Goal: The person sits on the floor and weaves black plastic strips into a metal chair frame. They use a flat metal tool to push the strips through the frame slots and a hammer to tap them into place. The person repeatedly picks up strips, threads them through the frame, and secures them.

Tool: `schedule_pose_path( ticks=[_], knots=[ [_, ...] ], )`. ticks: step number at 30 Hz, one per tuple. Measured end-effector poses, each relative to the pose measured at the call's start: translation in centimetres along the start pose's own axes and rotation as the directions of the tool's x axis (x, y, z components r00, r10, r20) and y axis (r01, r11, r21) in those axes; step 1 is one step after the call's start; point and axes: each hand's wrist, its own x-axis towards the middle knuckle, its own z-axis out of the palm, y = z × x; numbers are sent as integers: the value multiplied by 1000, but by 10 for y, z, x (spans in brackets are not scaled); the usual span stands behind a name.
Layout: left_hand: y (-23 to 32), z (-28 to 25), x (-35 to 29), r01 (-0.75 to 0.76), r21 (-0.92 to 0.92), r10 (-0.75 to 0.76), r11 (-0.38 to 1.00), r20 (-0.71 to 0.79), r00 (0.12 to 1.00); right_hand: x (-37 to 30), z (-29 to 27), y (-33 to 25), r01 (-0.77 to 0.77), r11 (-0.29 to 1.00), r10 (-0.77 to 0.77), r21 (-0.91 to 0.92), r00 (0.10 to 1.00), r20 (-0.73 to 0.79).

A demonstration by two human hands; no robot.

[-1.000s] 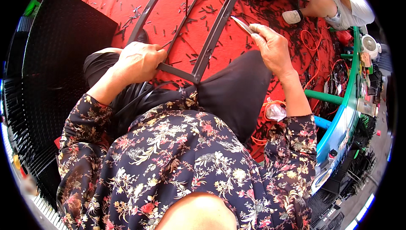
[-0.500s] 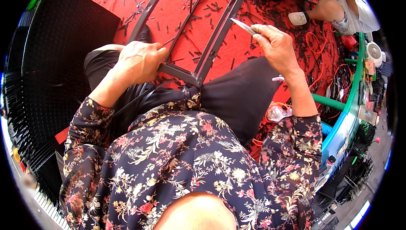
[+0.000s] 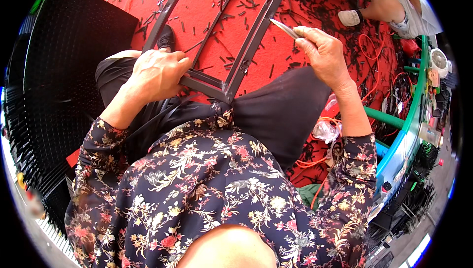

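A dark metal frame (image 3: pixel 255 41) with long side bars rests against my lap, its near corner between my thighs. My left hand (image 3: pixel 160 73) is closed over its left side, fingers curled round the near end of the bar. In my right hand (image 3: pixel 325 54) I pinch slim, pointed silver tweezers (image 3: pixel 285 28) between thumb and fingers. Their tip points up and left, at or very near the right bar of the frame; whether it touches I cannot tell. A small hole or notch shows in that bar below the tip.
Many short black scraps lie over the red floor covering (image 3: pixel 197 27). Black textured panels (image 3: pixel 79 46) stand at my left. A person's leg and white shoe (image 3: pixel 349 18) show at the upper right, near a green rail (image 3: pixel 384 117), orange cord (image 3: pixel 375 56) and small white fan (image 3: pixel 438 59).
My left hand and the frame have shifted slightly left and toward me. My right hand keeps almost the same place, with the tweezers still at the bar.
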Motion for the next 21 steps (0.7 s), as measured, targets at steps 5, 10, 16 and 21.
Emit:
schedule_pose_path(
  ticks=[5,10,16,21],
  knots=[
    [-1,-5,-6,9,14,-10,1000,78,997,4,17,11,33,995,-29,96,999,-45],
    [-4,-19,-9,32,-38,-32,999,11,999,-2,75,25,-41,864,170,502,962,-215],
    [-5,-17,-7,48,-50,-46,998,50,998,15,31,9,102,995,-102,1,991,-92],
    [-5,-8,-3,-9,-61,9,998,0,1000,17,25,11,218,969,-227,-114,971,-80]
  ],
)
